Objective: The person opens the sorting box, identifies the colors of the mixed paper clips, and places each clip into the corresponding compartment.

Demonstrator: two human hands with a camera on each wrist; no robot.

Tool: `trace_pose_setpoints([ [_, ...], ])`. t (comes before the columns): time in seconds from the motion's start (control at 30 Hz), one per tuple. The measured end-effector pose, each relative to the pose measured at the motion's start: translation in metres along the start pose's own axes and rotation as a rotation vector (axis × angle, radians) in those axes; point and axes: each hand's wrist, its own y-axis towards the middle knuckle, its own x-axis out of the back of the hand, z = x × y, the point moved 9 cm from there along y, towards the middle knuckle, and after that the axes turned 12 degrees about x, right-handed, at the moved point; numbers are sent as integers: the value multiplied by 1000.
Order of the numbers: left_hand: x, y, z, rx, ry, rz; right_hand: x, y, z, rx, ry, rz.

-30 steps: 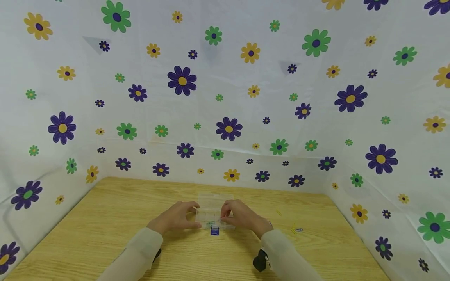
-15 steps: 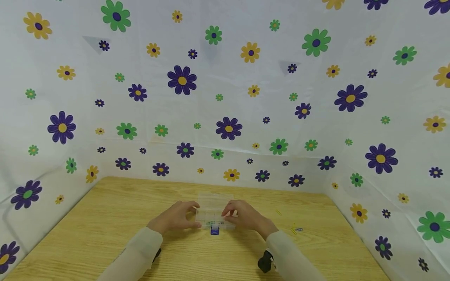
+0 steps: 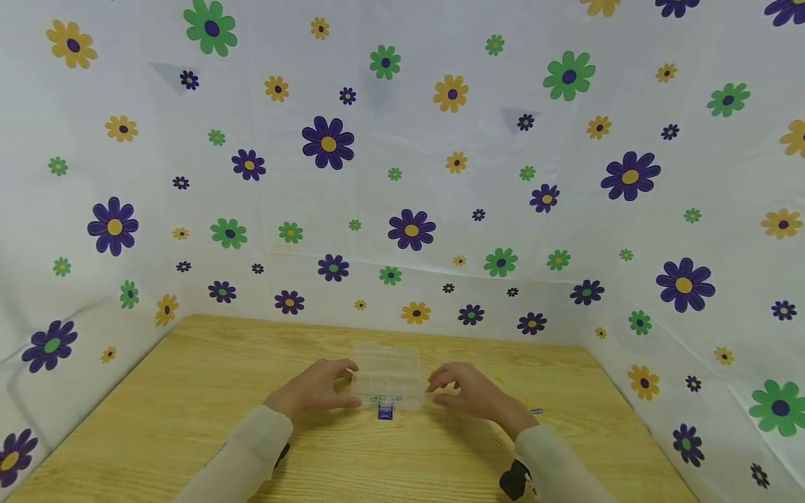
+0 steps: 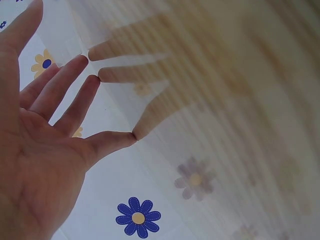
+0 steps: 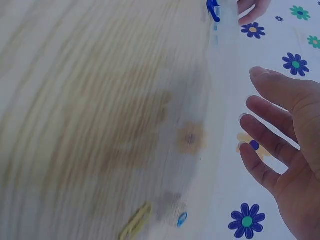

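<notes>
A clear plastic compartment box (image 3: 402, 391) stands at mid-table with its lid (image 3: 386, 360) tipped back and its blue latch (image 3: 385, 412) facing me. Small green and blue paper clips (image 3: 377, 399) lie in its front compartments. My left hand (image 3: 317, 388) holds the box's left end between thumb and fingers. In the left wrist view, several fingertips (image 4: 94, 79) touch the tabletop. To the right of the box, and apart from it, is my right hand (image 3: 472, 395). Its fingers are loosely bent and nothing shows between them in the right wrist view.
Beyond the right hand lie a blue paper clip (image 3: 537, 411) and yellow paper clips (image 5: 135, 222), partly hidden by the hand and wrist in the head view. White flower-printed cloth (image 3: 402, 175) walls the wooden table (image 3: 352, 468) at the back and sides.
The right hand has let go over the box's right compartments and drawn back to the right. A small clip now shows in the box where its fingers were. The left hand stays put.
</notes>
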Motion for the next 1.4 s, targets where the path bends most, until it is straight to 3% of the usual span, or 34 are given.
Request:
trace_pose_setpoints([
  [0.3, -1, 3, 1, -11, 18, -2, 21, -42, -4, 12, 8, -24],
  [0.7, -2, 2, 2, -3, 12, 7, 54, -103, -35, -33, -60, -118],
  [1.03, -1, -1, -1, -19, 7, 12, 63, -132, -64, -90, -26, -199],
  [1.4, 1, -2, -3, -23, 12, 1, 69, -158, -93, -151, -28, -216],
])
